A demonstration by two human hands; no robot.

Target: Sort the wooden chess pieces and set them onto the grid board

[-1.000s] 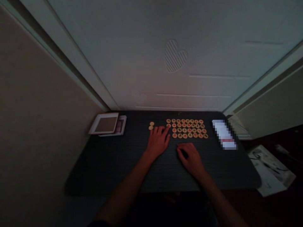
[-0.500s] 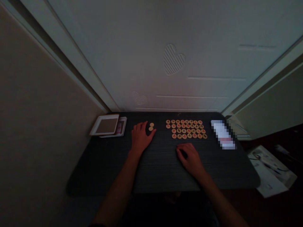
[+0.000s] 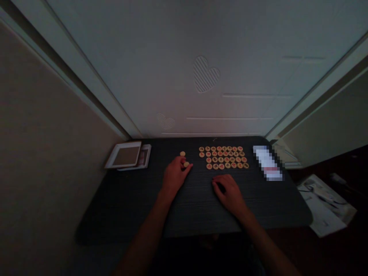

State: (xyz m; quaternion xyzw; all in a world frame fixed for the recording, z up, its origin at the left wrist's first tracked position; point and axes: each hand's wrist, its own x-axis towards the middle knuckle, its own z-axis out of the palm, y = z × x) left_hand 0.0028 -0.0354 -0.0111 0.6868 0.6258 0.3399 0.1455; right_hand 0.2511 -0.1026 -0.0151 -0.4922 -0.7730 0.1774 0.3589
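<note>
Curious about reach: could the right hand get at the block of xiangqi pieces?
Probably yes. The right hand rests just below the xiangqi pieces, with nothing in the way; the left hand is off to the side.

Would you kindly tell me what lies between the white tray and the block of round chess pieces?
The head view shows two loose chess pieces and the left hand.

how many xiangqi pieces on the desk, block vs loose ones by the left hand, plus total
xiangqi pieces in the block: 30 (rows of 8, 8, 7, 7)
loose xiangqi pieces by the left hand: 2
total: 32
</note>
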